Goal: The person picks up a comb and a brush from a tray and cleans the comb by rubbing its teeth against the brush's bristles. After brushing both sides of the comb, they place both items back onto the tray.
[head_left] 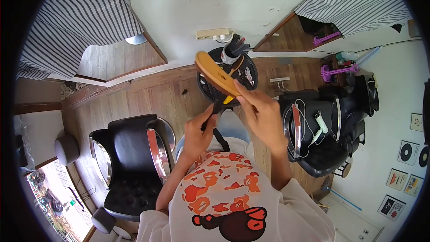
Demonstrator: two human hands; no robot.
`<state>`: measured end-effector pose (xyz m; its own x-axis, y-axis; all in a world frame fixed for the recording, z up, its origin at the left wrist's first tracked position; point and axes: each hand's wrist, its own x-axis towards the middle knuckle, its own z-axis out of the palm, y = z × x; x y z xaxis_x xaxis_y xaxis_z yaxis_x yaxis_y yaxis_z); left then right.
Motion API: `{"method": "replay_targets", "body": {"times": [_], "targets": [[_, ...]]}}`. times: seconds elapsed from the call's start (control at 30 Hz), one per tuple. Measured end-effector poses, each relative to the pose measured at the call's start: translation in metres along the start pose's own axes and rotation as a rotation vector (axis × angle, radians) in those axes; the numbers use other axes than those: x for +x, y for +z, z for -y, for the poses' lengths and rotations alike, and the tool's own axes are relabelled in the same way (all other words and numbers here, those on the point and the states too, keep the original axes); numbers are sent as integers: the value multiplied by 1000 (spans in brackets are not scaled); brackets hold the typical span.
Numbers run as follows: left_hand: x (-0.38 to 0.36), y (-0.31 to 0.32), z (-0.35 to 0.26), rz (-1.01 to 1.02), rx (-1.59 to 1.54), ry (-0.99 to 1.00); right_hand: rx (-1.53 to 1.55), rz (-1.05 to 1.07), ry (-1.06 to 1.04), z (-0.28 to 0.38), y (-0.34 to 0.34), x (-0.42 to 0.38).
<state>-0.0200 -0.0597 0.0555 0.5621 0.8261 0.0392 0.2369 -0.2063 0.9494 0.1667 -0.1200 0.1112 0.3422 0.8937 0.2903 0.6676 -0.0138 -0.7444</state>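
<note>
Tan, curved brush (217, 74) in right hand (261, 113); black tool (218, 106) in left hand (198, 133).

Place type: barbershop or hair salon.
Seating: black padded chairs (134, 141), metal-trimmed armrests.
Wall fittings: mirrors (118, 60), partly covered by striped cloths (85, 18).
Appliance: corded hair dryer (320, 125), resting on one chair.
Tool station: round black tray (255, 76); contents apparently grooming tools, small in view.
Hand tool: wooden brush (217, 74).

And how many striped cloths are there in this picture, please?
2. The left cloth hangs at the upper left, the right cloth at the upper right. Their folds could hide another.
</note>
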Motion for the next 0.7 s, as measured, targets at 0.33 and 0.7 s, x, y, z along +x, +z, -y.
{"method": "replay_targets", "body": {"times": [0.33,0.7], "targets": [[0,-3,14,37,-92,-26,-21,-25,14,-9,11,4],[4,0,36,44,-83,111,26,-41,-12,-17,17,9]]}}
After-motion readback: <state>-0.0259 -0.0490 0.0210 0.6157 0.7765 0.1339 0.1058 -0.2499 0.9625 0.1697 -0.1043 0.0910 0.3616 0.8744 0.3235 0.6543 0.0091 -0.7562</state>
